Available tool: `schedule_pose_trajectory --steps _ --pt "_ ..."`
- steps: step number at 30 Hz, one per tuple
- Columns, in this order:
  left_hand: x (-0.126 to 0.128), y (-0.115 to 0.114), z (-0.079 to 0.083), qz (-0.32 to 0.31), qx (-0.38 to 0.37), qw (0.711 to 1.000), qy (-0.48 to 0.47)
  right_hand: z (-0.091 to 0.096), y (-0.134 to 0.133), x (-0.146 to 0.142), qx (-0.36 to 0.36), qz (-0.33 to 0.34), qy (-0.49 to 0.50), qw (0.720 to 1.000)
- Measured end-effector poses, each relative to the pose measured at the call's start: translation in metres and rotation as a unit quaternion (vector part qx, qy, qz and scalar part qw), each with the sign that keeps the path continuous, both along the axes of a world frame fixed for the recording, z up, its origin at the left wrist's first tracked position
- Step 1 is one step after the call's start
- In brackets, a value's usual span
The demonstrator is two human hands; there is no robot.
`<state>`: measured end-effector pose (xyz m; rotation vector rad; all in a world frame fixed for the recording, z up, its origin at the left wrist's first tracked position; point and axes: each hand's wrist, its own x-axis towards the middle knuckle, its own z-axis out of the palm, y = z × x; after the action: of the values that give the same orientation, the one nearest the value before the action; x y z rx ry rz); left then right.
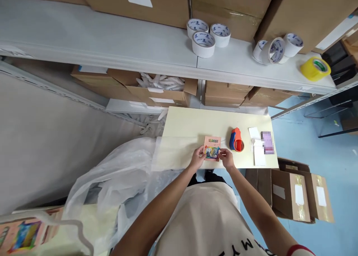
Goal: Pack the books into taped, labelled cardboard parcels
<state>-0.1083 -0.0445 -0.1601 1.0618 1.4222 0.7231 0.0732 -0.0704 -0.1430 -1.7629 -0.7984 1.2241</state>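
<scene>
A flat pink package [212, 141] with a colourful printed picture lies on or just over the front part of the cream table. Whether it is a thin box or a booklet, I cannot tell. My left hand [198, 157] grips its left edge, fingers closed on the rim. At the lower right edge, my right hand [226, 158] pinches it between thumb and fingers. To the right of my right hand stands an orange and blue tape dispenser [236, 139] with a roll of tape beside it.
White papers [259, 155] and a purple, blurred item [268, 142] lie at the cream table's [184, 123] right end. Clear plastic sheeting [112, 181] drapes over its left side. Tape rolls [203, 45] and cartons line the shelf above; open cartons [291, 192] stand on the floor at right.
</scene>
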Motion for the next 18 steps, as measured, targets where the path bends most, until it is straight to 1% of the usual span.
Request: schedule_pose_trajectory --steps 2,5,10,15,17,18 --pt "0.013 -0.01 -0.007 -0.001 -0.015 1.0 0.01 -0.007 -0.007 0.012 -0.01 0.01 -0.017 1.0" --pt "0.025 -0.016 -0.015 -0.003 -0.032 0.999 0.028 -0.017 -0.011 0.024 -0.02 0.029 -0.041 0.999" --pt "0.029 -0.014 -0.025 -0.011 -0.034 0.997 0.073 -0.033 -0.006 0.029 -0.031 0.058 -0.081 0.995" --pt "0.029 -0.014 -0.028 -0.03 -0.016 0.99 0.134 -0.042 -0.003 0.025 -0.049 0.085 -0.128 0.987" --pt "0.031 -0.019 -0.027 -0.037 0.0 0.987 0.154 -0.043 -0.007 0.024 -0.052 0.09 -0.155 0.982" --pt "0.032 -0.021 -0.025 -0.054 0.017 0.983 0.176 -0.043 -0.011 0.023 -0.052 0.089 -0.17 0.98"
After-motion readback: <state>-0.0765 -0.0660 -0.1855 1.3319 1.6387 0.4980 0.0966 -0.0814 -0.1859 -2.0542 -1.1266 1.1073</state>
